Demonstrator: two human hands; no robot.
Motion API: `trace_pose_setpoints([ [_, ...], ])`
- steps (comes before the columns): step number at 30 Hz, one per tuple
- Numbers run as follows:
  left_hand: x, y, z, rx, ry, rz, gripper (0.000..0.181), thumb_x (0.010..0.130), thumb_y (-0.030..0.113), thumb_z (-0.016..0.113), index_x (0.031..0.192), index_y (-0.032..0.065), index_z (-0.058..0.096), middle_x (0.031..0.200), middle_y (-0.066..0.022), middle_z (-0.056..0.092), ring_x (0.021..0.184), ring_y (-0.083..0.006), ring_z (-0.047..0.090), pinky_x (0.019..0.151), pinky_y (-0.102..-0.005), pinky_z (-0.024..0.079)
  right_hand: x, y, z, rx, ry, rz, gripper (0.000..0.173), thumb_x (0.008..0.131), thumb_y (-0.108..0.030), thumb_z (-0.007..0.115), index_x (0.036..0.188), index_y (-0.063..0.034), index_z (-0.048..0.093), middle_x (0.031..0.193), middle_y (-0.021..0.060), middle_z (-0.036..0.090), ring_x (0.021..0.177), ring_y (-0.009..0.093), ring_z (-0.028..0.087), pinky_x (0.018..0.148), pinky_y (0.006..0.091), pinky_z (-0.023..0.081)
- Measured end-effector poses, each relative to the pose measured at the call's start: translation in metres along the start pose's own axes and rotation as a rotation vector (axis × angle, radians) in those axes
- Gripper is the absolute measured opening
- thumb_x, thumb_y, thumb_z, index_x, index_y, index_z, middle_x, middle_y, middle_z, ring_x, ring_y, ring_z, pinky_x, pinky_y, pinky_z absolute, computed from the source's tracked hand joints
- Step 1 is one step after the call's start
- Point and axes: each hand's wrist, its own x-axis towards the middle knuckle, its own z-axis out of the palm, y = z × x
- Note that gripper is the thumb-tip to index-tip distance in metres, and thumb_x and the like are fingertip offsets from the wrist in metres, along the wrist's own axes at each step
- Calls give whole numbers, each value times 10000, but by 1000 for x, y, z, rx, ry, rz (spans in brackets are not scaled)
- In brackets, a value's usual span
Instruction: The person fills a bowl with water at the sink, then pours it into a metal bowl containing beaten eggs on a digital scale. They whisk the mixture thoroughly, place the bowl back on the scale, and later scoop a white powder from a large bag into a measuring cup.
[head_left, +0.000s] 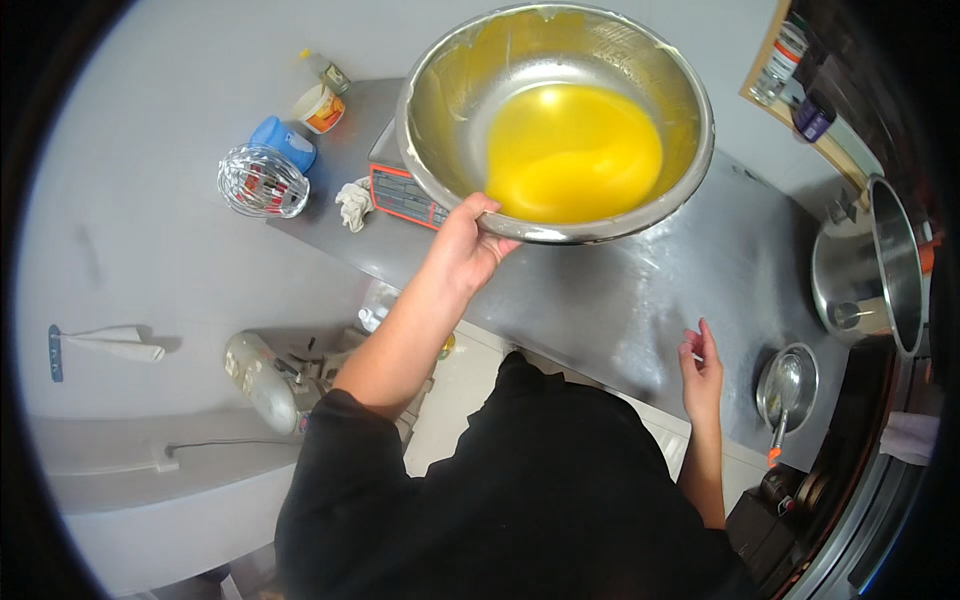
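Note:
My left hand (476, 240) grips the near rim of a large stainless steel bowl (442, 112), thumb over the edge and fingers beneath. Yellow liquid (577, 154) pools in the bowl, and pale smears cling to its inner wall and rim. The bowl is tilted towards me and hides part of a digital kitchen scale (405, 195) with an orange-red edge. Holding nothing, my right hand (703, 371) hovers by the front of the steel table (600, 300) with its fingers apart. To its right sits a small metal bowl (810, 382) with a ladle (786, 390) in it.
A tall steel pot (847, 262) stands at the right. On the left are a wire whisk head (262, 180), a blue container (285, 142), a tub (321, 109), a bottle (330, 73) and a crumpled cloth (355, 204). A stand mixer (262, 382) is lower left.

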Motion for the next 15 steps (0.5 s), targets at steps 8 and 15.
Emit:
trace_pose_setpoints([
  [8,50,100,-67,134,43,-50,352,744,68,466,1085,-9,432,1102,-137,487,1013,-267,479,824,-415,414,3,-15,118,55,44,116,486,832,-145,531,1274,-32,366,1010,93,568,871,131,522,770,265,426],
  [15,93,161,-119,204,42,-104,381,743,102,484,1112,19,430,1120,-115,472,1014,-246,468,819,-392,408,-3,-14,176,74,77,179,495,844,-146,529,1276,4,342,974,60,564,800,93,497,710,215,407],
])
